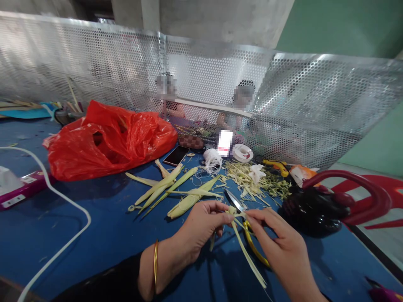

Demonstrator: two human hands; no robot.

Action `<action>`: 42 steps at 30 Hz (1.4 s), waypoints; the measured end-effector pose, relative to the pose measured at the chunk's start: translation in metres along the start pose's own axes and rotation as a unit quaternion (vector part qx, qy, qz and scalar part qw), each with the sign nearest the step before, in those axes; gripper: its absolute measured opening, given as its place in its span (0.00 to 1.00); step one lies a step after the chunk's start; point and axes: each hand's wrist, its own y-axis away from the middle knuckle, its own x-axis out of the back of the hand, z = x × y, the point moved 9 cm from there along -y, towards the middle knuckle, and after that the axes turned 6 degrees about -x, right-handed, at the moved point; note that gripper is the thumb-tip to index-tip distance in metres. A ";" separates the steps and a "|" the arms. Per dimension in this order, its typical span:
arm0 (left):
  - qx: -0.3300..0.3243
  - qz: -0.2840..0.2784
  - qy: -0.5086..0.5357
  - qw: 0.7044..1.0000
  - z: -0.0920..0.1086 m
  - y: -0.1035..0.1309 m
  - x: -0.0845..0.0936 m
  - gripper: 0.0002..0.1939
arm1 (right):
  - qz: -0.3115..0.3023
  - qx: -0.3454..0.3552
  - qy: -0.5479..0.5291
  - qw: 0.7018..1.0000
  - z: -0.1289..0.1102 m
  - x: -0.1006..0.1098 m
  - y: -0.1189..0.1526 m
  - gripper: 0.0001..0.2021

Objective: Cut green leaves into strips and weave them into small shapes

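Blue table (pixel 110 247): our work surface, w/ perforated metal screen (pixel 103 63) past both hands; 2 people (pixel 241 119) show thru the holes.
Power strip (pixel 30 188): far L of our L hand, near a white cable (pixel 85 214); labels too blurry to read.
Red bag (pixel 126 138): beyond & L of our L hand; no print we can make out.
Phone (pixel 176 155): beyond our L hand, screen dark, no logo legible.
Loose husks (pixel 160 189): just beyond our L hand, lying flat, unrolled; prob. stock left to use.
L hand (pixel 201 222): thumb & fingers pinched on husk strip's rolled end.
Husk strip (pixel 248 256): between our hands, small roll at top, tails hanging; we'd call it part-done: roll formed, ends loose.
Tape roll (pixel 243 153): beyond the gap btwn our hands; marks unreadable.
Scissors (pixel 256 248): behind the strip, btwn our hands; can't tell if touched.
Scraps (pixel 245 178): beyond our R hand; suggest a fair bit of stripping done.
R hand (pixel 280 239): fingertips narrow, pinching strip's short end.
Dark pot (pixel 315 212): R of & beyond our R hand, red handle, no label seen.
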 end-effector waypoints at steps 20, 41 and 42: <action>-0.006 0.000 -0.006 1.000 0.001 0.000 -0.001 0.05 | -0.036 -0.055 -0.006 0.998 0.006 -0.007 -0.002 0.09; -0.008 -0.015 -0.038 0.999 -0.002 -0.001 -0.003 0.06 | -0.048 -0.132 -0.036 0.989 0.012 -0.007 -0.003 0.10; -0.007 -0.014 -0.043 0.999 -0.001 -0.001 -0.003 0.06 | -0.053 -0.137 -0.036 0.988 0.012 -0.008 -0.003 0.10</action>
